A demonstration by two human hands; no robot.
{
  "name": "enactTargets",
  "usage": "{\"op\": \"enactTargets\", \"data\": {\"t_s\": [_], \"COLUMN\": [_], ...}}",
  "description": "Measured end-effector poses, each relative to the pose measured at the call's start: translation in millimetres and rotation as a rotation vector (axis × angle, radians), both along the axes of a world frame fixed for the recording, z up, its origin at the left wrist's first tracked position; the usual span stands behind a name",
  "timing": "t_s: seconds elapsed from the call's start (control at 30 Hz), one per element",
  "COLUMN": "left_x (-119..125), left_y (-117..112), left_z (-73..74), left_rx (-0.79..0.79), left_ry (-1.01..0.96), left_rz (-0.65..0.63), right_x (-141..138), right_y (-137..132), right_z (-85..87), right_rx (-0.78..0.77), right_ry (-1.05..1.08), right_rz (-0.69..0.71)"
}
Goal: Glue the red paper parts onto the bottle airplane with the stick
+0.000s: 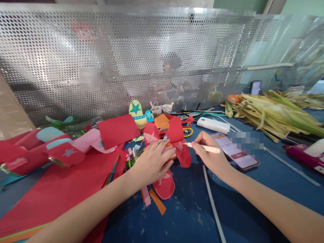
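Red paper craft (181, 148) under left hand (155, 157), pen (210, 149) in right hand (212, 160)

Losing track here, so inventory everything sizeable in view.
Paper craft: one, red, centre
Pen: one, white, centre-right
Phone: one, white-screened, right
Rounded device: one, white, beyond phone
Paper sheets: at least two, red, left
Rolled crafts: several, red, left
Strips: several, pink/orange, front centre
Starred piece: one, yellow, back
Husks: pile, yellowish, right
Gadget: one, magenta, right edge
Mesh: one, silver, behind
Table: one, blue, beneath
Left hand: one, on paper craft
Right hand: one, holding pen
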State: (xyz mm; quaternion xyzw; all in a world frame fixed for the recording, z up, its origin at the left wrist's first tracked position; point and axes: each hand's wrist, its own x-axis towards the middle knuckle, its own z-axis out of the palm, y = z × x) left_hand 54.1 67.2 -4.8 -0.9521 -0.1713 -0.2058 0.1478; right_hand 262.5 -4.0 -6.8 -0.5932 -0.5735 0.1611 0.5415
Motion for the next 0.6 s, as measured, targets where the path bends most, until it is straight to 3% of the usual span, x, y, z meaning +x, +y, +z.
{"op": "enactTargets", "data": {"t_s": [0.6], "left_x": [0.2], "left_y": [-1.2], "left_z": [2.6], "left_rx": [-0.008], "left_ry": [0.009], "left_rz": [0.003], "right_x": [-1.1], "right_y": [-2.3], "right_z": [1.6], "right_rx": [-0.018], "right_ry": [0.027], "right_rz": [0.046]}}
